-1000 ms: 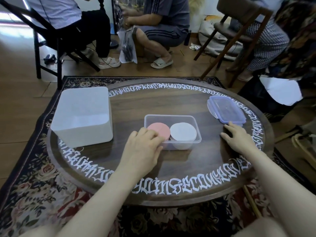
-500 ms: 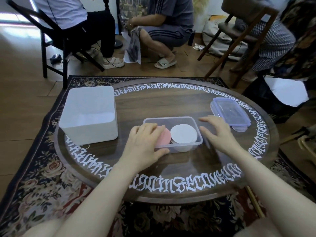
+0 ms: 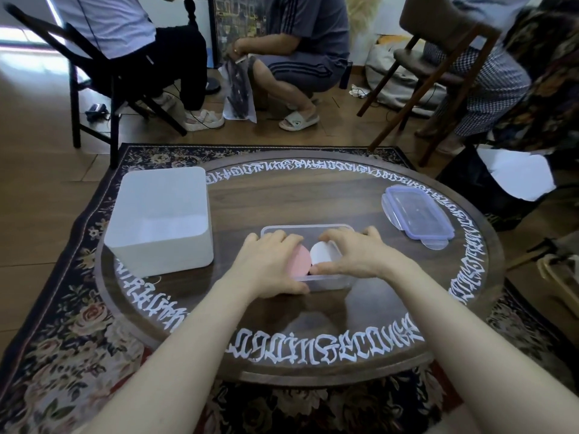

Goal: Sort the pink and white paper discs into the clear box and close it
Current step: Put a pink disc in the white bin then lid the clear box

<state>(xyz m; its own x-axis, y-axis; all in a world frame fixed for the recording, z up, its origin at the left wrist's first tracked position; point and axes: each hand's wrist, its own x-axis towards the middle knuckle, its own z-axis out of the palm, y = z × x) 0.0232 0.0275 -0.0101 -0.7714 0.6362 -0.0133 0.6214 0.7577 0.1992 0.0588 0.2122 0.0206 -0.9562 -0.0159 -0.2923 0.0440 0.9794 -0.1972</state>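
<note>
Clear box (image 3: 305, 228) near the middle of the round counter (image 3: 313, 198), pink discs (image 3: 300, 261) and white discs (image 3: 321, 253) side by side inside, left hand (image 3: 271, 266) curled over the pink stack, right hand (image 3: 352, 256) gripping the white stack, lid (image 3: 415, 216) apart at right, white bin (image 3: 163, 217) at left

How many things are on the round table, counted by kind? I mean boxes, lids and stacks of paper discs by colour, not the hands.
Clear box: 1
White box: 1
Lid, lying apart on the table: 1
Pink disc stack, in the clear box: 1
White disc stack, in the clear box: 1
Total: 5
</note>
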